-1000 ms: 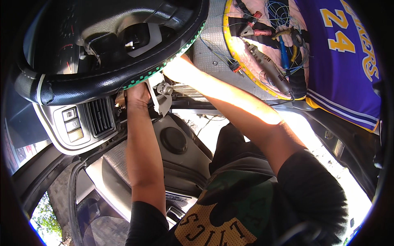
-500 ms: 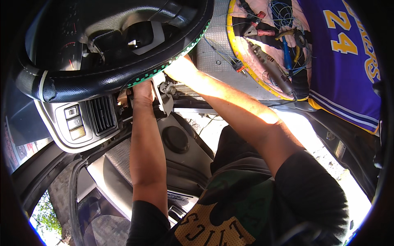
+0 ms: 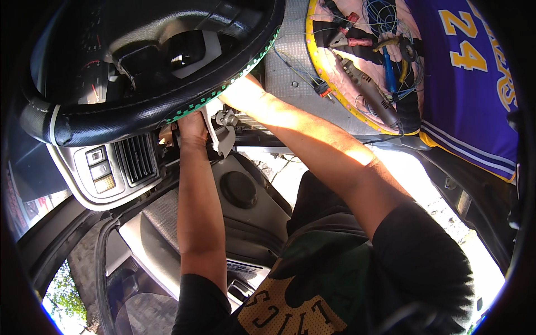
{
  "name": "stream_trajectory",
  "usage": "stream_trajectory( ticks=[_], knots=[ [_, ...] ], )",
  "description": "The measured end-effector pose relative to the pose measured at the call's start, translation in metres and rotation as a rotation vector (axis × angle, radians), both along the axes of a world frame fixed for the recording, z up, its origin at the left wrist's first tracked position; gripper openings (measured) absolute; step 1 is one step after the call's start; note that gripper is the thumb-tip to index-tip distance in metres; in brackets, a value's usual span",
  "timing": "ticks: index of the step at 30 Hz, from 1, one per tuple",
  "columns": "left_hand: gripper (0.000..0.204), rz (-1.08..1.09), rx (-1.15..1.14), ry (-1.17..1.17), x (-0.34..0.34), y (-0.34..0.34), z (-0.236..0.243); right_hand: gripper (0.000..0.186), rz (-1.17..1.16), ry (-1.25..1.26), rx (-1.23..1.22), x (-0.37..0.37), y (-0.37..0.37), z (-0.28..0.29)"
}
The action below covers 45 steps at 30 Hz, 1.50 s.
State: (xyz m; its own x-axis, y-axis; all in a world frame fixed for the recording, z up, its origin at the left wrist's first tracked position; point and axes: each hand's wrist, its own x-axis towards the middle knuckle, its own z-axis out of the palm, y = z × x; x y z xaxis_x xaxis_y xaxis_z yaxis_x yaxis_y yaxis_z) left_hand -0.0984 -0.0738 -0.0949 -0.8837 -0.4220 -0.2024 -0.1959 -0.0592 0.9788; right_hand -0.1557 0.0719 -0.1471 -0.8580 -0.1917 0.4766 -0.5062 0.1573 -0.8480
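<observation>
Work under steering wheel [image 3: 106,124] apparently being done: left hand [image 3: 192,124] 10 o'clock, right hand [image 3: 237,94] 11 (grips hidden, cannot be told); careful touch likely needed next.

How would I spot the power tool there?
Start at the black steering wheel, then look right to the yellow-rimmed pink-and-black pad. The power tool lies slanted near its lower edge, its grey-brown body much thicker than the slim blue-handled tool beside it.
</observation>
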Motion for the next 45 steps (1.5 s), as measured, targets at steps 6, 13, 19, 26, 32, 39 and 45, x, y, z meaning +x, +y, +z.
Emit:
stream_trajectory(
  ticks=[6,13,19,26,32,39,45],
  knots=[
    [0.041,0.018,-0.031,-0.027,0.003,-0.006,-0.002,0.017,-0.044,-0.031,-0.097,0.006,-0.002,0.012],
    [0.045,-0.062,-0.085,-0.032,-0.007,0.01,0.012,0.016,-0.128,-0.246,-0.354,-0.012,-0.015,-0.022],
    [0.049,-0.057,-0.082,-0.018,-0.015,0.0,0.006,0.016,-0.056,-0.131,-0.155,0.011,0.017,0.007],
    [0.049,-0.068,-0.046,0.008,-0.024,0.008,0.005,0.016,-0.07,0.002,-0.016,0.002,0.015,0.004],
    [0.049,-0.046,-0.007,0.018,-0.016,0.005,0.001,0.018,-0.004,-0.142,-0.151,0.006,0.018,0.02],
    [0.049,-0.03,0.001,0.043,-0.013,0.01,0.003,0.021,0.032,-0.02,-0.097,0.0,0.025,0.009],
    [0.049,-0.033,0.036,0.046,-0.009,0.01,0.005,0.019,-0.08,0.117,0.085,0.001,0.021,0.003]
  ],
)
